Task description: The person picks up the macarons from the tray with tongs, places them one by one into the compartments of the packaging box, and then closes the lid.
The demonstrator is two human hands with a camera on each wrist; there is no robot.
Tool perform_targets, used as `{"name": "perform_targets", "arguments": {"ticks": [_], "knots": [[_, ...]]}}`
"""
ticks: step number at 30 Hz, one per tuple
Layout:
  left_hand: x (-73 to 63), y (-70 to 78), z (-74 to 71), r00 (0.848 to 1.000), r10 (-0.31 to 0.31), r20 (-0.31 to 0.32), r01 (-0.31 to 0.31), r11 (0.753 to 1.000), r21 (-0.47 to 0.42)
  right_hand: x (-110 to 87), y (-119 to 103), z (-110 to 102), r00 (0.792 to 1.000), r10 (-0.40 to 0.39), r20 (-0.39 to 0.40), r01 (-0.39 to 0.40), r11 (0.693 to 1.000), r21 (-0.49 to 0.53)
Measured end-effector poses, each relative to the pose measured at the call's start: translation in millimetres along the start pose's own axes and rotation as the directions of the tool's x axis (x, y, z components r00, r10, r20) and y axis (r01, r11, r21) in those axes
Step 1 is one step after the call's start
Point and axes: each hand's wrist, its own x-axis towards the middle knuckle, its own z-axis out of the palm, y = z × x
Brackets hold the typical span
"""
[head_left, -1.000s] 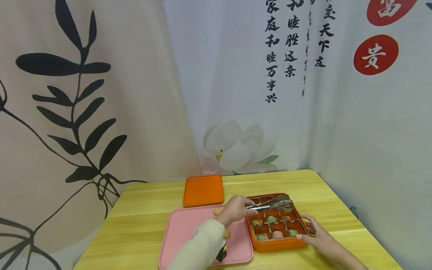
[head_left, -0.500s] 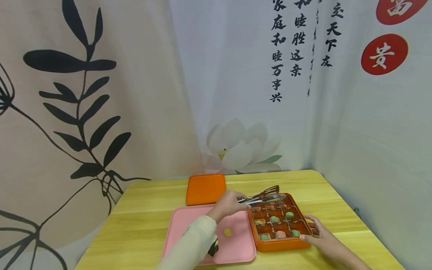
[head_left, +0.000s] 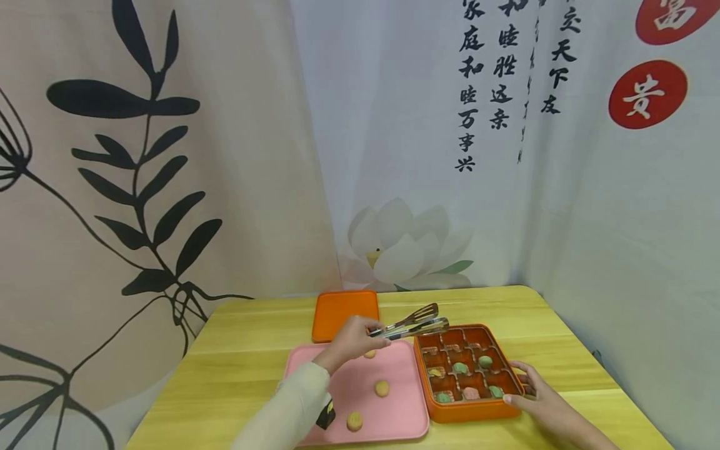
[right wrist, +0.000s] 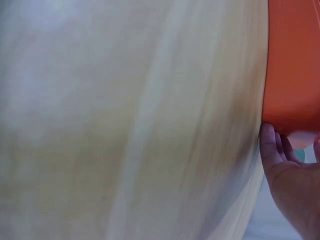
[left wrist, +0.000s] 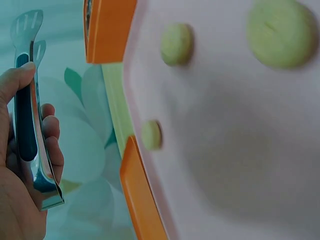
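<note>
My left hand (head_left: 354,339) grips metal food tongs (head_left: 417,323) above the far part of a pink tray (head_left: 407,420). The tong heads stand slightly apart near the box's far left corner; I see nothing between them. Round yellowish cookies lie on the tray, one in the middle (head_left: 382,389) and a ridged one near the front (head_left: 354,421). On the right, my right hand (head_left: 537,397) holds the front right corner of an orange divided box (head_left: 469,411), thumb at the front, fingers along the side. Green, pink and yellow pieces (head_left: 460,368) sit in several compartments.
An orange lid (head_left: 344,309) lies behind the tray on the wood-patterned table (head_left: 236,362). A small black item (head_left: 325,415) rests on the tray, partly hidden by my left sleeve (head_left: 289,406). Printed cloth hangs behind the table and on its right.
My left hand has moved left with the tongs, from over the box to over the tray, uncovering the box's far compartments and more cookies. My right hand stays at the box.
</note>
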Motion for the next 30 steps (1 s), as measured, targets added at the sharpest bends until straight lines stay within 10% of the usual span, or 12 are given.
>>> {"name": "perform_targets", "arguments": {"ticks": [30], "knots": [[-93.5, -80.0, -63.1, 0.994, -0.107, -0.028, 0.107, 0.994, -0.003, 0.9, 2.7, -0.3, 0.999, 0.035, 0.006, -0.035, 0.999, 0.007]]}}
